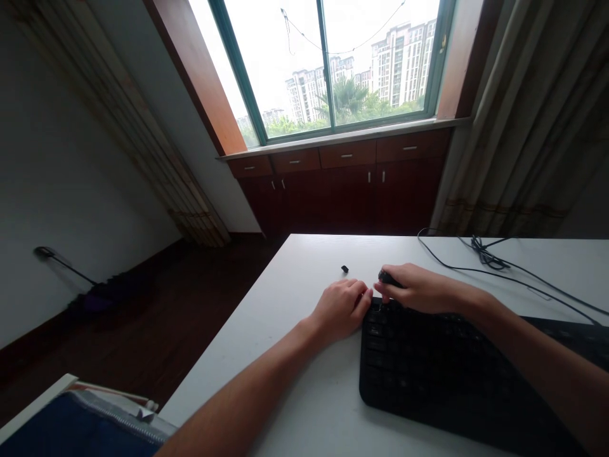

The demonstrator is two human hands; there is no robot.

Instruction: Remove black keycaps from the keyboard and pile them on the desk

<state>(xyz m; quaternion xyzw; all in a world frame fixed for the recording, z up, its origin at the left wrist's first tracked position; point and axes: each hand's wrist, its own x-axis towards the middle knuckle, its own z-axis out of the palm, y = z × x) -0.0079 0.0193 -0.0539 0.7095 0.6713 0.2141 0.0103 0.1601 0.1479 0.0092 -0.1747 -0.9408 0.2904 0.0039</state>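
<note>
I have the right hand clamped on a small black object at the far-left corner of the black keyboard. The curled left hand sits just beside it on the white desk, grip unclear, near a loose black piece.

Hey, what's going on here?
A person is at a white desk, both bare hands at the top corner of a black keyboard. Their right hand holds a small black piece just above the keys. Their left hand is curled beside the keyboard's corner. A second black piece lies on the desk, and a black cable runs behind.
</note>
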